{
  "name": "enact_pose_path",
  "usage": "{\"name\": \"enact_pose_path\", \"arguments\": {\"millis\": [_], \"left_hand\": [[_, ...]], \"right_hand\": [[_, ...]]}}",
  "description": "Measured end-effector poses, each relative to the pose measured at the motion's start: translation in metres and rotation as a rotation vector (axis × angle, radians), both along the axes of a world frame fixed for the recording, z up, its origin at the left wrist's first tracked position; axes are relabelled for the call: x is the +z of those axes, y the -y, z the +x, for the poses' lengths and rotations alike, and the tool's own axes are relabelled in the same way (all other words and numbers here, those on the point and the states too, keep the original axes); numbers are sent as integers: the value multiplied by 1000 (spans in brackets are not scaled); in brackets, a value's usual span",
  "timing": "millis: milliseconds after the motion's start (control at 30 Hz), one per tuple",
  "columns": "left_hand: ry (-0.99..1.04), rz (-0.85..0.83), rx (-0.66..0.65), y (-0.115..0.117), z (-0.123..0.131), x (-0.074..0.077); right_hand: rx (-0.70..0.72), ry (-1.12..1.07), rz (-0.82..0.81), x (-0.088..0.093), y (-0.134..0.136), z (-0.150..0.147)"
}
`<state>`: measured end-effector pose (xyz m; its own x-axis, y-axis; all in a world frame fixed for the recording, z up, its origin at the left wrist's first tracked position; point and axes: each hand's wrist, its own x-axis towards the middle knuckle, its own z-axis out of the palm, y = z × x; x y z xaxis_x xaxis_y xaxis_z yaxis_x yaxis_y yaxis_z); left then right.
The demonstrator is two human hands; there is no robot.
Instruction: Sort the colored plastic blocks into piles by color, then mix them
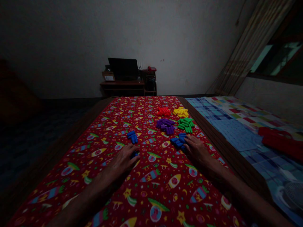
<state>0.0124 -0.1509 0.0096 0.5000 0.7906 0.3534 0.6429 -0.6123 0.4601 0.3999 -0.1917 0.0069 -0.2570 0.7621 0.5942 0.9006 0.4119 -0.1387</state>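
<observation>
My left hand (pixel 124 159) lies on the red patterned cloth (pixel 146 186), its fingers curled over a small blue piece (pixel 135 154). A little ahead of it sits a small clump of blue pieces (pixel 132 136). My right hand (pixel 196 150) rests on the cloth with its fingertips touching a larger pile of blue pieces (pixel 179 141); whether it grips one is hidden. Beyond lie sorted piles: purple (pixel 165 125), green (pixel 186 124), red (pixel 163 111) and yellow (pixel 181 112).
The cloth covers a long wooden table (pixel 213 132). A checked blue bedsheet (pixel 239 126) with a red object (pixel 281 140) lies to the right. A dark desk with a monitor (pixel 124 77) stands at the far wall. A curtain (pixel 251 47) hangs at right.
</observation>
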Motion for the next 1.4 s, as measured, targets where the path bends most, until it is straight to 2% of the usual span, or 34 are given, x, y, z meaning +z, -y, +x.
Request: {"name": "enact_pose_path", "arguments": {"millis": [100,200,300,400,500,600,733,800,933,1067,1167,1267,1333,1400], "left_hand": [[118,-198,-12,6,25,13],[374,-419,56,13,50,21],[620,-682,57,19,62,17],[743,-797,-20,24,60,9],[711,-734,-13,23,50,7],[497,-448,79,8,34,11],[193,37,204,-38,14,10],[95,129,219,-62,6,4],[32,62,208,-89,0,-6],[165,-44,272,-82,9,1],[370,-254,263,-63,31,13],[554,-464,162,-42,59,21],[604,-515,117,-31,74,21],[610,-514,114,-25,82,17]], "right_hand": [[38,-77,27,11,2,-14],[241,-142,2,24,0,-52],[509,-94,-58,26,-1,-99],[649,11,-120,22,-3,-129],[600,15,-123,23,-9,-124],[397,-15,-94,31,-21,-90],[127,19,-144,43,-40,-40],[68,36,-226,46,-44,-24],[100,11,-357,50,-42,-9],[100,-164,-268,54,-37,-12],[151,-273,-236,55,-33,-36],[319,-262,-315,48,-25,-74],[412,-180,-343,36,-19,-98],[432,-84,-304,20,-15,-116]]}}
